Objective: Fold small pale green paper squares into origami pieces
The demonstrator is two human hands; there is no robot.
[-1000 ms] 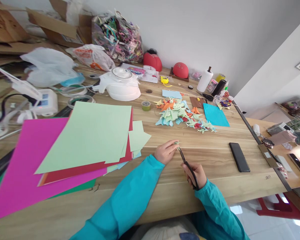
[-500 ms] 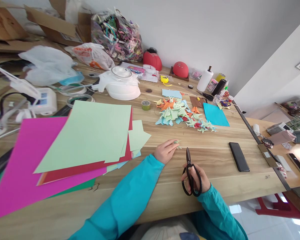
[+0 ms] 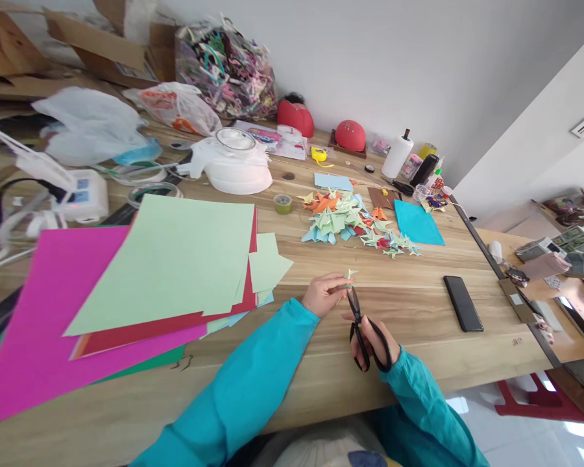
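My left hand [image 3: 325, 294] pinches a small pale-green folded paper crane [image 3: 350, 275] just above the table. Black-handled scissors [image 3: 365, 334] are in my right hand [image 3: 378, 342], fingers through the loops. Their blades point up and left, with the tips at the crane's lower edge. Whether the blades touch the paper I cannot tell. Beyond my hands lies a heap of folded paper cranes [image 3: 338, 219] in green, orange, blue and red. To the left, light-green paper sheets [image 3: 175, 259] rest on red and magenta ones, beside small green paper squares [image 3: 267, 269].
A phone [image 3: 462, 303] lies to the right, near a turquoise paper square [image 3: 418, 222]. Behind are a tape roll [image 3: 283, 204], a yellow tape measure [image 3: 318, 154] and a white plastic-wrapped bundle [image 3: 238, 170]. Bags and boxes line the wall. A red stool [image 3: 540, 399] stands on the floor.
My right hand has brought the scissors up and left to the crane, their blades tilting left. In my left hand, the crane has been turned and raised slightly.
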